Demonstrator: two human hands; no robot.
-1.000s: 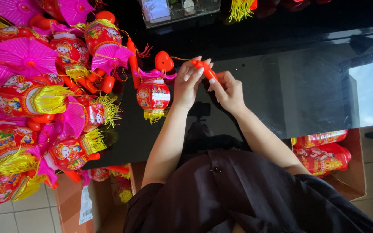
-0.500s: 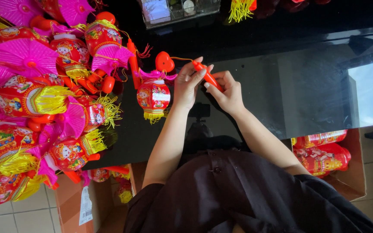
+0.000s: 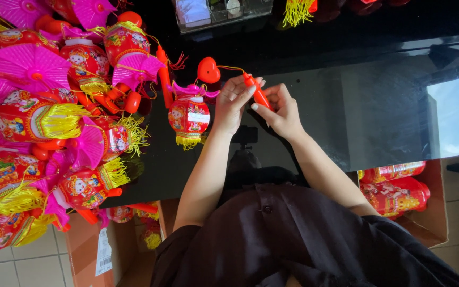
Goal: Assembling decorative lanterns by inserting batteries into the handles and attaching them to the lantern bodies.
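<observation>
Two hands, left and right, fingers pinched around orange handle

On the table, both hands meet near the middle: the left hand and the right hand are touching one stick between them. A cord runs from the stick left to a heart. A lantern lies just left of the left hand. A heap of lanterns fills the table's left end. Behind the hands stands a tray. Below the table's near edge, a box sits at right, another box at left.
</observation>
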